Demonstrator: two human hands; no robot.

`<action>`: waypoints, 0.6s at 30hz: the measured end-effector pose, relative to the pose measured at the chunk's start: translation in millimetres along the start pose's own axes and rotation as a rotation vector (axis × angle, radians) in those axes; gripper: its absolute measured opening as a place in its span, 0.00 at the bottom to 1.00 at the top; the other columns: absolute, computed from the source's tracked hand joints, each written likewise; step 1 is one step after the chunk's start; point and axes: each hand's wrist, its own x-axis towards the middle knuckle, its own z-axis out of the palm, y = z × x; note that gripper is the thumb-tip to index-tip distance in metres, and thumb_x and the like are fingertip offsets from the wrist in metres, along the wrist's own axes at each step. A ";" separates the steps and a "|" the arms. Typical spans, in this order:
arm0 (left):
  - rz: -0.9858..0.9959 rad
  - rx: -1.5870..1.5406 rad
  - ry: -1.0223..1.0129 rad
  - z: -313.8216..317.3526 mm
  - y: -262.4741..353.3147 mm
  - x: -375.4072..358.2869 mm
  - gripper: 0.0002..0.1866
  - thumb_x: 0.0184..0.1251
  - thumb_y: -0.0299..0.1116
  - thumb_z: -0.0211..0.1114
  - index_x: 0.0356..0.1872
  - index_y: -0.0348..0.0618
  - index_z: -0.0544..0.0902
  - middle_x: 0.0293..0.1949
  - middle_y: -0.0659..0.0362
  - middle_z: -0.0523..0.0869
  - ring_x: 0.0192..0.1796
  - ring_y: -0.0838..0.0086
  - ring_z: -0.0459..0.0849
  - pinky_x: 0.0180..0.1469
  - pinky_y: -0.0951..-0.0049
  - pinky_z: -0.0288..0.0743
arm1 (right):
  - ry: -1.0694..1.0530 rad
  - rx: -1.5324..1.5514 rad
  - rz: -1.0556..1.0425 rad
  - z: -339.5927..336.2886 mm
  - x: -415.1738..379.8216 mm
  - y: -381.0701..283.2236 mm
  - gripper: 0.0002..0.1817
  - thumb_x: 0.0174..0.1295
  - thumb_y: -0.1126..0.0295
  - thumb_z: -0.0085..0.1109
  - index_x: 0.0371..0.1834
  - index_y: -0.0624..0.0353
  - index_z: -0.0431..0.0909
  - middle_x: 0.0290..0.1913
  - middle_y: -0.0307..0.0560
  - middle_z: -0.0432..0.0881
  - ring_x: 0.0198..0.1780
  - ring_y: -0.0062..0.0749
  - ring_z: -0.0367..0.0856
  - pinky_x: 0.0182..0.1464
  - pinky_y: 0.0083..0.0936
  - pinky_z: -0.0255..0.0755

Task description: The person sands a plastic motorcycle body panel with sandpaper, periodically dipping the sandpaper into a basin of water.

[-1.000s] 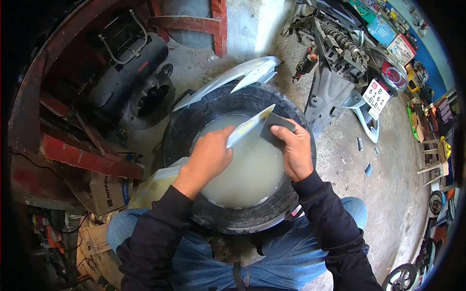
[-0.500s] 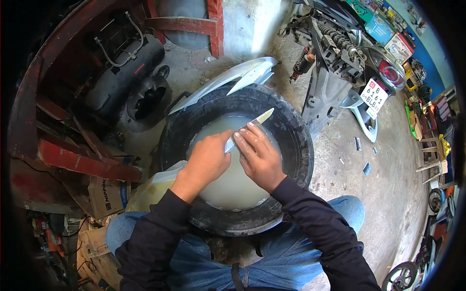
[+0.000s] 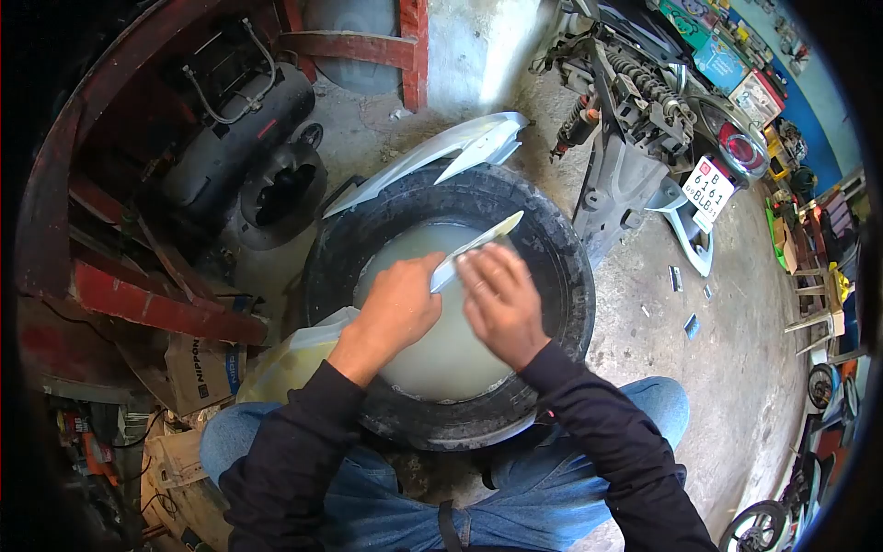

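Note:
A long, pointed white and yellowish panel point(image 3: 498, 227) slants over cloudy water point(image 3: 441, 354) inside a black tub point(image 3: 566, 285) that looks like a tyre. My left hand point(image 3: 395, 302) is closed around the panel's lower part. Against its right side lies my right hand point(image 3: 502, 299), fingers bent together and blurred; anything beneath them is hidden. A larger pale panel point(image 3: 418, 164) rests on the tub's far rim. Another whitish-yellow panel point(image 3: 299, 359) lies at the near left, partly behind my left forearm.
A black compressor tank point(image 3: 241, 138) stands at the far left, near a red frame point(image 3: 166, 304). Motorcycle parts point(image 3: 635, 120) with a number plate point(image 3: 708, 195) are at the back right. Small blue scraps point(image 3: 692, 325) lie on the floor at right.
My right hand has slid slightly right and down along the panel, and its fingers are now blurred. My left hand keeps its hold, almost unmoved.

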 end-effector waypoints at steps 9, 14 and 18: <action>0.028 -0.005 0.019 2.3 0.0 -0.3 0.25 0.58 0.23 0.60 0.60 0.35 0.82 0.45 0.36 0.88 0.49 0.38 0.86 0.55 0.43 0.78 | -0.017 0.037 -0.038 -1.0 0.2 -2.4 0.26 0.52 0.77 0.69 0.59 0.65 0.84 0.57 0.51 0.83 0.63 0.50 0.78 0.66 0.43 0.76; 0.021 -0.013 -0.008 0.7 -0.5 0.6 0.26 0.58 0.23 0.60 0.61 0.35 0.82 0.45 0.35 0.88 0.50 0.38 0.86 0.55 0.43 0.78 | -0.015 0.016 0.035 -0.2 -0.1 -7.0 0.25 0.54 0.81 0.69 0.59 0.63 0.84 0.57 0.53 0.84 0.63 0.53 0.78 0.66 0.44 0.76; 0.021 -0.006 0.001 -1.8 4.8 0.3 0.25 0.58 0.23 0.60 0.60 0.35 0.82 0.46 0.35 0.88 0.51 0.37 0.85 0.56 0.42 0.77 | -0.028 0.008 -0.020 -7.5 1.3 5.3 0.27 0.52 0.78 0.71 0.60 0.63 0.83 0.57 0.52 0.84 0.64 0.52 0.78 0.66 0.42 0.76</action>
